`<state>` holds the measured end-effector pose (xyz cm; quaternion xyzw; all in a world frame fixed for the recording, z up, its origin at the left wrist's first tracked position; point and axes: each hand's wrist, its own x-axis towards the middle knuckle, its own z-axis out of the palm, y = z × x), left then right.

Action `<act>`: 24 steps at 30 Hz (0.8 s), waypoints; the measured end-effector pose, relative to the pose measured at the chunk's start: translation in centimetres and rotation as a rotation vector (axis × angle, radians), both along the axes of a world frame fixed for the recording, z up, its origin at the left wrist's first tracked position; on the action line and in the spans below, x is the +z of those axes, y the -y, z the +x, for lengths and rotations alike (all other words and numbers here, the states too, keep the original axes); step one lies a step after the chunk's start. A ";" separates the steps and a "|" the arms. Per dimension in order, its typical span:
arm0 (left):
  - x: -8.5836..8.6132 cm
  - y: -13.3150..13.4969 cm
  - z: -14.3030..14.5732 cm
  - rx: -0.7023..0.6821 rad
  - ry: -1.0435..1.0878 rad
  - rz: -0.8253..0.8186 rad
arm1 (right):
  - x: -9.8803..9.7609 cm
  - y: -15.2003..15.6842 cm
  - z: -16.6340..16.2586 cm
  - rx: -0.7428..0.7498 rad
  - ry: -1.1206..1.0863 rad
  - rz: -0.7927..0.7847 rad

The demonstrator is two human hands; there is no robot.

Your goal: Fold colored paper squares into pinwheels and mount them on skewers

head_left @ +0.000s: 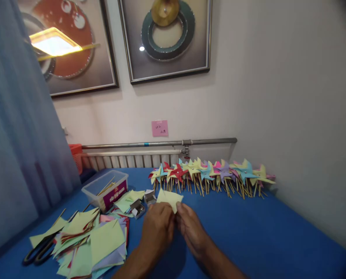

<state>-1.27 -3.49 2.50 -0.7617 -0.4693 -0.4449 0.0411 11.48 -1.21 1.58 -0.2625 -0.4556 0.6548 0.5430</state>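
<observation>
Soft indoor light, one blazing reflection

Diffuse light of middling brightness covers the wall (184,110), which fades to grey on the right. In the glass of the left framed picture (74,64), a rectangular lamp reflection (55,42) burns out to white with yellow edges; the right framed picture (167,37) catches a small white spot (142,49). A faint shadow (173,263) darkens the blue tabletop (248,240) between the forearms (210,254). The wide view stretches toward its edges, the right corners blacken, and fine detail smears, leaving the pink note's (160,128) writing barely legible.

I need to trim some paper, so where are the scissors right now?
In the head view, the black-handled scissors lie at the lower left on the blue surface, their handles just left of the piled paper squares.
</observation>
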 end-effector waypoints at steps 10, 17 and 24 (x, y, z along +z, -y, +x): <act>-1.5 -3.6 0.1 0.054 0.442 -0.259 | -3.1 -2.8 2.1 -0.146 -0.078 -0.180; -2.3 -4.3 -1.2 -0.242 1.031 -0.751 | -2.7 -1.6 1.8 -0.111 -0.019 -0.194; -2.7 -4.2 -1.1 -0.205 1.171 -0.781 | -2.9 -1.8 1.9 -0.122 0.024 -0.174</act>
